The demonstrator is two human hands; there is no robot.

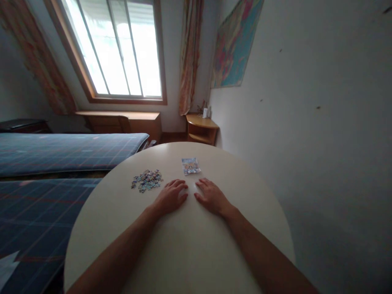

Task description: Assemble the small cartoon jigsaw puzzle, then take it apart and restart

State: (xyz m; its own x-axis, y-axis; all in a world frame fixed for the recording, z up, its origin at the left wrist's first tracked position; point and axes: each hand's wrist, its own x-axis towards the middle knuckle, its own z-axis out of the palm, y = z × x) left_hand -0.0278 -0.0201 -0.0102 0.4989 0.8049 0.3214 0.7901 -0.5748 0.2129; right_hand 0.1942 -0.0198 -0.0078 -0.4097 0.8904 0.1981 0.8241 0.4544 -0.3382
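My left hand (172, 197) rests palm down on the pale round table (196, 253), fingers stretched out and holding nothing. Just to its left lies a loose heap of small jigsaw puzzle pieces (147, 181) in mixed blue, white and dark colours. My right hand (212, 197) also lies flat on the tabletop, fingers extended, with a narrow gap between it and the left. Beyond both hands is a small printed picture card (190, 166), face up, touched by neither. Its details are too small to make out.
Beds with blue plaid covers (70, 153) stand along the left side of the table. A white wall (321, 155) runs close on the right. Farther off are a wooden desk (143, 116) under the window and a corner shelf (202, 121) with small items on it.
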